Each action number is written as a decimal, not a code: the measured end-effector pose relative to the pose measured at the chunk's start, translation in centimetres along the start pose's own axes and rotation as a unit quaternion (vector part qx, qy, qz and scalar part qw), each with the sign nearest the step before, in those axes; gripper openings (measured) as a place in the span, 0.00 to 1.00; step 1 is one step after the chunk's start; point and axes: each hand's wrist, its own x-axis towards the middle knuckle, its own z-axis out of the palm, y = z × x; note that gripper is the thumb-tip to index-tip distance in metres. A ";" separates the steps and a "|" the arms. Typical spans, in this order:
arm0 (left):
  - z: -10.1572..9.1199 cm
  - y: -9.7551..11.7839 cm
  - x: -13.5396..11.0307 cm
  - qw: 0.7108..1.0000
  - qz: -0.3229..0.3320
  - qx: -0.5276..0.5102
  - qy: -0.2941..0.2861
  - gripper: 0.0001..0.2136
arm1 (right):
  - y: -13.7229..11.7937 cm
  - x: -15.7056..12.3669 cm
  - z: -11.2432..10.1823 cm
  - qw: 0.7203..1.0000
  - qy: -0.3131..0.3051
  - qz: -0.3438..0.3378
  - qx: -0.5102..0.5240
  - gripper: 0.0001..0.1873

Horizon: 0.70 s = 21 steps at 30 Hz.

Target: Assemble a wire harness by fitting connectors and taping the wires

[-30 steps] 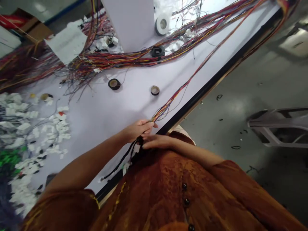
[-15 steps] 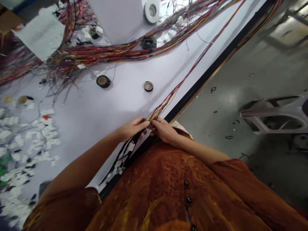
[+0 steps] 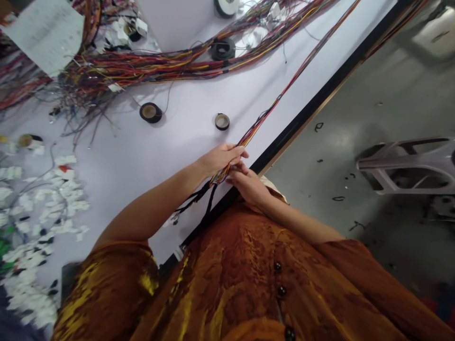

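Note:
A thin bundle of multicoloured wires [image 3: 263, 119] runs along the table's near edge and passes through my left hand [image 3: 222, 158], whose fingers are closed around it. Just below, my right hand [image 3: 249, 185] pinches the same bundle, its fingertips touching the underside of my left hand. Toward my body the bundle turns into black-wrapped strands [image 3: 194, 199] that lie on the white tabletop [image 3: 177, 151]. A small roll of tape [image 3: 222, 121] sits just beyond my left hand, and a black tape roll [image 3: 150, 112] lies further left.
A thick harness of coloured wires [image 3: 142, 71] crosses the far table past a black tape roll [image 3: 222, 49]. Several white tagged wire ends [image 3: 42, 203] lie at left. The table's black edge [image 3: 313, 99] drops to a concrete floor holding a grey metal frame [image 3: 405, 166].
Both hands have slid up the bundle, away from the black-wrapped part, and my left hand now lies further along it. The view has also shifted slightly.

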 end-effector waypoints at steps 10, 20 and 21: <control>0.1 -0.7 -1.8 0.998 -0.037 0.056 0.004 0.08 | 1.4 -0.8 2.0 0.985 -0.098 0.124 -0.067 0.15; -0.1 -3.0 -6.3 0.990 0.007 0.123 0.064 0.14 | -0.2 -2.3 -1.5 0.957 -0.189 0.159 -0.154 0.21; -0.3 -3.2 -6.6 0.989 0.019 0.126 0.069 0.14 | -0.8 -2.1 -2.0 0.960 -0.178 0.169 -0.133 0.15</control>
